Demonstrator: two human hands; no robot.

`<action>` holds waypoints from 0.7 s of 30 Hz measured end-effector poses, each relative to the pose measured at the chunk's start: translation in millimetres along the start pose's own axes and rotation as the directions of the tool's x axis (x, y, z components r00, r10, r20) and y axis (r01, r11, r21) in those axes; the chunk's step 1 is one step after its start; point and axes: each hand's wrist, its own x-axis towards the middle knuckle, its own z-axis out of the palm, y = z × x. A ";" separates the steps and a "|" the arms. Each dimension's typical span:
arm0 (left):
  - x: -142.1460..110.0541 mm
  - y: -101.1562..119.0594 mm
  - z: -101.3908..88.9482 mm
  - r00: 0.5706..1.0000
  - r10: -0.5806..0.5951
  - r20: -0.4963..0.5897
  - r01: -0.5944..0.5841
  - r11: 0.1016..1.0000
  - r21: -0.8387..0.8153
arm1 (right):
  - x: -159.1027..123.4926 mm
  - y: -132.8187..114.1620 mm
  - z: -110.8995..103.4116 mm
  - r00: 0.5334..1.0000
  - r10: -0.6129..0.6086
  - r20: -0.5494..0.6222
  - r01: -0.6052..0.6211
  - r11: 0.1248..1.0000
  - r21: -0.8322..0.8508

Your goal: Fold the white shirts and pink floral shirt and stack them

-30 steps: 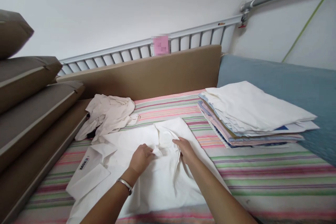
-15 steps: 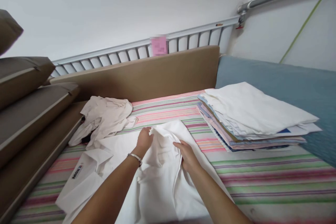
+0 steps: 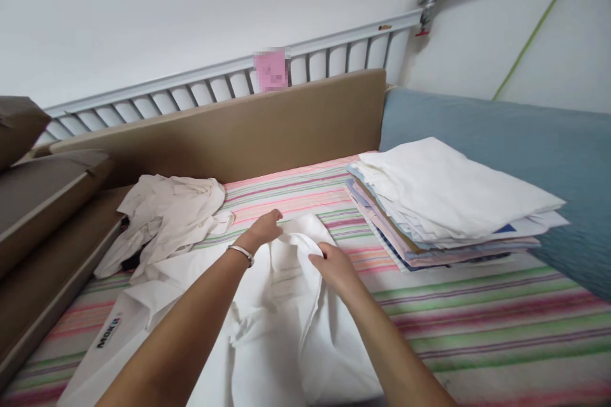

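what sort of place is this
Probably a bedroom at home: a striped sheet covers the surface, long cushions border it, and a white radiator runs behind.

At six o'clock the bottom edge is cutting off the shirt [image 3: 272, 362]; whether the left hand [image 3: 263, 229] is gripping it isn't showing clearly. At eight, a mark [image 3: 119, 315] beside the lettering [image 3: 107, 334] is looking too small to read. Nearer nine, a heap [image 3: 179, 203] is hiding most of something dark [image 3: 130, 262], and the left edge is cropping the cushions [image 3: 52, 194]. At eleven, pixelation is masking the pink patch [image 3: 271, 70].
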 end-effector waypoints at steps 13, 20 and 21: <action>-9.8 -14.7 14.3 0.982 -0.043 -0.184 0.000 0.974 -0.229 | -1.2 -0.5 -4.5 1.000 -0.008 -0.008 0.008 1.000 -0.023; -12.8 15.5 -26.0 0.975 -0.082 -0.204 -0.064 0.782 -0.620 | -18.0 -27.6 -16.0 0.997 -0.063 0.048 0.060 0.996 0.062; -14.0 13.7 -29.9 0.978 -0.104 -0.182 -0.047 0.737 -0.674 | -21.0 -31.6 -13.8 0.995 -0.079 0.052 0.074 0.993 0.091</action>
